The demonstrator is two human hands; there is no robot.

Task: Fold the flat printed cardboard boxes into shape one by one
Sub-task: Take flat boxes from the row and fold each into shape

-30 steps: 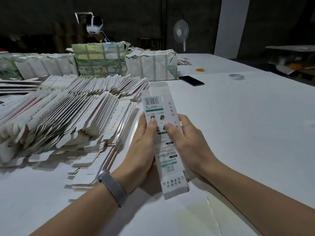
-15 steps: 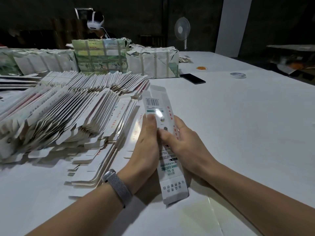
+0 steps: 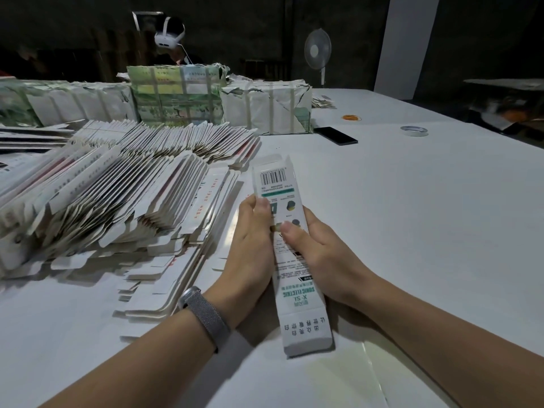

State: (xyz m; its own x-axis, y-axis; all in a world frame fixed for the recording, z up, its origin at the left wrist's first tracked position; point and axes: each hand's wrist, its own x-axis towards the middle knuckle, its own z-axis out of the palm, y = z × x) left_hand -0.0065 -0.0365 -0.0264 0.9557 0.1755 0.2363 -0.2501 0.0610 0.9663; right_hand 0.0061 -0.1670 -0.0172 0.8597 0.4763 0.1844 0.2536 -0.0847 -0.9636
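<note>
I hold one long, narrow printed cardboard box (image 3: pixel 297 295) lengthwise above the white table (image 3: pixel 412 231), its barcode end pointing away from me. My left hand (image 3: pixel 250 245) grips its left side, thumb pressed on the printed face. My right hand (image 3: pixel 321 254) grips the right side, its thumb on the face beside the left thumb. Both end flaps stand open. A large slanted stack of flat printed boxes (image 3: pixel 117 195) lies to the left, close to my left wrist.
Strapped bundles of cartons (image 3: pixel 265 107) line the back of the table. A black phone (image 3: pixel 335 135), a tape roll (image 3: pixel 414 130) and an orange disc (image 3: pixel 351 117) lie further back on the right. A fan (image 3: pixel 317 51) stands behind. A person with a white headset (image 3: pixel 169 35) sits beyond the bundles.
My hands have squeezed the box from both sides, so it has narrowed and gained depth. It has also shifted slightly away from me.
</note>
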